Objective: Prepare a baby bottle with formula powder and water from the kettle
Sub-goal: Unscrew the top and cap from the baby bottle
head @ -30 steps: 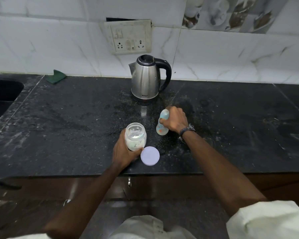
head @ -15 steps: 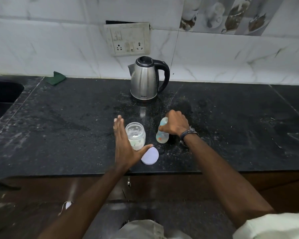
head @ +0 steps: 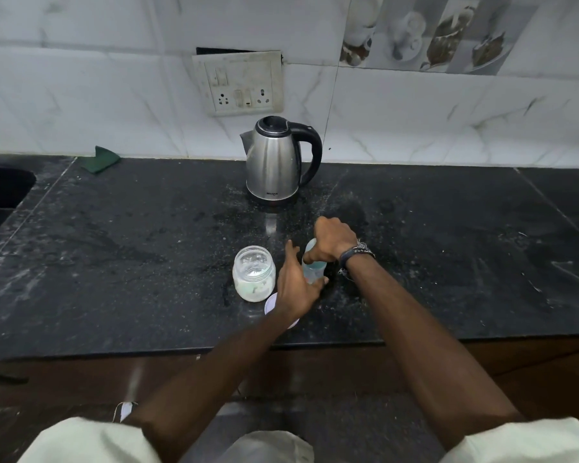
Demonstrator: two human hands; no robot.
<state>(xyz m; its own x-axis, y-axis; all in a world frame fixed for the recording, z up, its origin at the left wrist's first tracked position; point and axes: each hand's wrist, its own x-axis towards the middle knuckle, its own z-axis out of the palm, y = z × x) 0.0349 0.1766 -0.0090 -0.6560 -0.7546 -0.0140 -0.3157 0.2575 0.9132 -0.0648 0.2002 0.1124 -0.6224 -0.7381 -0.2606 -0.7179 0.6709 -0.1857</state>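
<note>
A pale blue baby bottle (head: 311, 272) stands on the black counter (head: 114, 255). My right hand (head: 333, 243) is closed over its top. My left hand (head: 296, 285) is open against the bottle's lower left side, thumb curling round its base. An open glass jar (head: 254, 277) with white formula powder stands just left of my left hand, untouched. Its lilac lid (head: 270, 304) lies flat on the counter, mostly hidden under my left wrist. A steel kettle (head: 274, 158) with a black handle stands behind, near the wall.
A sink (head: 0, 192) is cut into the counter at far left. A folded green cloth (head: 102, 159) lies by the wall. A socket panel (head: 243, 83) hangs on the tiled wall above the kettle. The counter's front edge runs just below the lid.
My left hand let go of the powder jar and moved right to the bottle's side. My right hand stayed on the bottle's top.
</note>
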